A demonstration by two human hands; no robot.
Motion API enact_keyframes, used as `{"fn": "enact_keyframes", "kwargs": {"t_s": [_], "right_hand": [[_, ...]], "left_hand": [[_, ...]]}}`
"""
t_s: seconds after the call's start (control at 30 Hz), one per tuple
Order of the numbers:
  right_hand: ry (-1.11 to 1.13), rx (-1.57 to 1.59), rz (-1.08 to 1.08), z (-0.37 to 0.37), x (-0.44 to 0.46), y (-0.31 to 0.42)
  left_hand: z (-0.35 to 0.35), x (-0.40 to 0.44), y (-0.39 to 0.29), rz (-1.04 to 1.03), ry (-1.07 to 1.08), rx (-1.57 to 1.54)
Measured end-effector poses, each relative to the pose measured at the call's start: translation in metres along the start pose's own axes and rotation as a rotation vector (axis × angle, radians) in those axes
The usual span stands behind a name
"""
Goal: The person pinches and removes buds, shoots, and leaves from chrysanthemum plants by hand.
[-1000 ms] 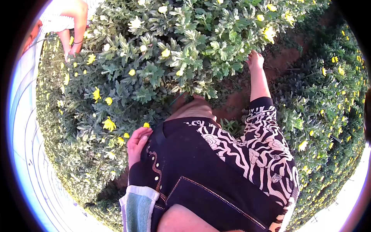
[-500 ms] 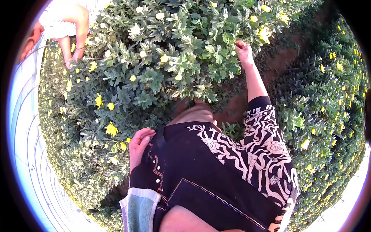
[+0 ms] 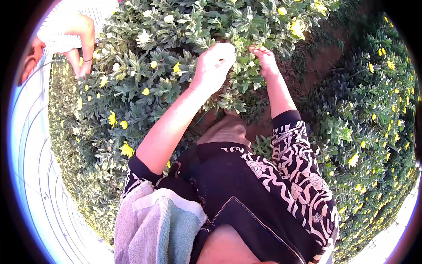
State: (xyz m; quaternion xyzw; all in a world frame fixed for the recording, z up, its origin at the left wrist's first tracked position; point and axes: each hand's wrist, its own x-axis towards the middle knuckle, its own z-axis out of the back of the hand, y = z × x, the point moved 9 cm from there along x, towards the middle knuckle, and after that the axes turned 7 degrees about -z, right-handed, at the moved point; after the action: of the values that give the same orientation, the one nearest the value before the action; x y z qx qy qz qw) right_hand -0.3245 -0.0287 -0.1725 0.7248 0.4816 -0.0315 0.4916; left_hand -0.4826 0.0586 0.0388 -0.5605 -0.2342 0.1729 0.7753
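Note:
My left hand [image 3: 214, 67] is raised over a leafy chrysanthemum plant [image 3: 241, 66], its fingers bent inward against the foliage. What lies in those fingers is hidden. Just to its right, my right hand [image 3: 265, 60] pinches at the edge of the same plant, thumb and fingertips close together among the leaves. Anything between them is too small to name. Pale green leaves fill the gap between both hands. A yellow bloom [image 3: 297, 28] stands to the upper right of my right hand, and a smaller yellow flower [image 3: 176, 67] is left of my left hand.
Dense rows of chrysanthemums [image 3: 373, 123] grow on both sides, with a strip of brown soil [image 3: 323, 61] between them. At the upper left another person's arm [image 3: 88, 42] reaches into the plants. White sheeting [image 3: 33, 145] borders the left edge. A towel [image 3: 162, 224] hangs over my left side.
My left hand has risen from beside my waist up to the plant. My right hand has moved slightly left, so the two are now close together. The view has shifted a little.

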Motion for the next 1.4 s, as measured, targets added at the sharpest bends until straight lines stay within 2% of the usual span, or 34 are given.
{"fn": "enact_keyframes", "kwargs": {"t_s": [0.03,0.1,0.13,0.17,0.2,0.3,0.33,0.4,0.47,0.5,0.53,0.57,0.6,0.63,0.67,0.7,0.73,0.8,0.87,0.93,1.0,1.03,1.07,1.1,1.13,1.2,1.23,1.27,1.3,1.33,1.4], "right_hand": [[0.048,0.083,0.019,-0.002,-0.002,0.001],[0.032,0.055,0.010,0.004,-0.005,0.005],[0.017,0.025,-0.003,0.007,0.000,0.004],[-0.019,-0.015,-0.016,0.009,0.000,0.004],[-0.012,0.113,-0.103,0.008,-0.002,-0.004],[-0.084,-0.097,-0.060,0.022,0.008,-0.003],[-0.076,-0.118,-0.069,0.026,0.014,-0.007],[-0.052,-0.155,-0.120,0.038,0.034,-0.018],[-0.115,-0.167,-0.120,0.036,0.025,-0.008],[-0.116,-0.114,-0.084,0.061,0.046,-0.017],[-0.202,-0.200,-0.078,0.047,0.019,0.002],[-0.248,-0.238,-0.068,0.070,0.034,0.000],[-0.270,-0.198,-0.122,0.058,0.014,0.007],[-0.198,-0.186,-0.107,0.067,0.023,0.005],[-0.340,-0.333,-0.140,0.045,-0.012,0.023],[-0.302,-0.249,-0.045,0.053,-0.010,0.026],[-0.359,-0.292,-0.078,0.063,-0.009,0.028],[-0.527,-0.486,-0.016,0.076,-0.015,0.042],[-0.569,-0.664,0.021,0.086,-0.007,0.056],[-0.829,-1.020,0.064,0.082,-0.009,0.081],[-0.792,-1.052,0.224,0.062,-0.020,0.101],[-0.792,-1.356,0.334,0.049,-0.028,0.123],[-0.786,-1.653,0.456,0.025,-0.034,0.136],[-0.808,-1.708,0.656,-0.030,-0.073,0.137],[-0.829,-1.754,0.861,-0.093,-0.127,0.131],[-0.386,-1.533,1.200,-0.177,-0.187,0.108],[-0.117,-1.406,1.139,-0.216,-0.208,0.081],[0.175,-1.251,0.912,-0.231,-0.202,0.049],[0.388,-1.304,0.747,-0.272,-0.227,0.002],[0.673,-1.148,0.472,-0.298,-0.243,-0.052],[0.954,-1.353,0.261,-0.350,-0.300,-0.145]], "left_hand": [[-0.006,0.002,0.005,-0.002,0.004,0.002],[-0.010,0.006,0.013,-0.012,-0.007,0.146],[-0.016,0.000,0.021,0.100,0.063,0.099],[-0.022,-0.007,0.018,0.109,0.084,0.079],[-0.029,-0.015,0.015,0.121,0.098,0.058],[-0.042,-0.032,-0.005,0.041,0.240,0.080],[-0.045,-0.039,-0.001,0.090,0.304,0.059],[-0.040,-0.052,-0.008,0.082,0.325,-0.089],[-0.023,-0.065,-0.025,0.083,0.380,-0.093],[-0.013,-0.074,-0.027,0.034,0.378,-0.086],[0.001,-0.087,-0.028,-0.004,0.364,-0.067],[0.011,-0.107,-0.015,0.141,0.327,-0.162],[0.025,-0.124,-0.016,0.219,0.328,-0.192],[0.039,-0.146,-0.011,0.253,0.246,-0.289],[0.050,-0.169,-0.005,0.268,0.171,-0.388],[0.061,-0.192,0.002,0.312,0.117,-0.435],[0.073,-0.219,0.007,0.383,0.094,-0.479],[0.101,-0.266,0.006,0.439,-0.075,-0.501],[0.130,-0.311,-0.008,0.431,-0.340,-0.604],[0.149,-0.358,-0.017,0.486,-0.519,-0.633],[0.159,-0.408,-0.018,0.523,-0.680,-0.591],[0.157,-0.429,-0.021,0.512,-0.711,-0.598],[0.160,-0.460,-0.014,0.582,-0.872,-0.622],[0.161,-0.492,-0.007,0.652,-1.029,-0.649],[0.159,-0.512,0.000,0.640,-1.046,-0.665],[0.170,-0.564,0.015,0.628,-1.285,-0.601],[0.177,-0.577,0.019,0.637,-1.353,-0.588],[0.185,-0.589,0.024,0.645,-1.418,-0.574],[0.194,-0.598,0.034,0.626,-1.458,-0.559],[0.203,-0.601,0.045,0.617,-1.459,-0.575],[0.236,-0.602,0.056,0.465,-1.509,-0.426]]}}
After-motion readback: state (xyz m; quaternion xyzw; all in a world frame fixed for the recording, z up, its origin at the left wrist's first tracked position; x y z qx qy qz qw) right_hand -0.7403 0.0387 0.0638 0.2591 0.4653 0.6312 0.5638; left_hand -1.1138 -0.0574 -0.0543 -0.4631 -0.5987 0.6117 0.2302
